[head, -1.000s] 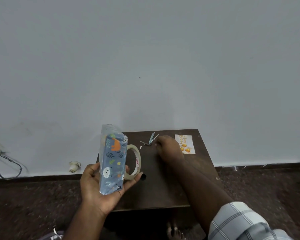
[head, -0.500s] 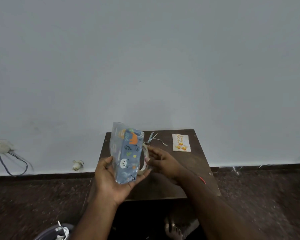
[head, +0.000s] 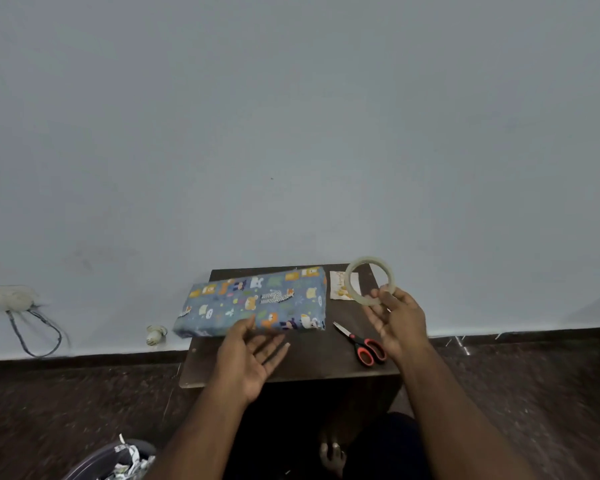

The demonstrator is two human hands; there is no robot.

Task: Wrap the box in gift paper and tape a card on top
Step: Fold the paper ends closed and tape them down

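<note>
box [head: 257, 302]: already wrapped in blue animal-print paper, lying flat on the table [head: 312, 367], its left end sticking out past the table edge
left hand [head: 248, 355]: palm up, fingers spread loose, holding nothing; fingertips right at the box's near edge, can't tell if they touch
right hand [head: 397, 322]: fingers curled round the lower rim of the tape [head: 369, 280], holding the roll up above the table's right side
card [head: 340, 285]: on the table by the box's right end, partly behind the tape
scissors [head: 362, 344]: red handles, closed, lying on the table between box and right hand
</note>
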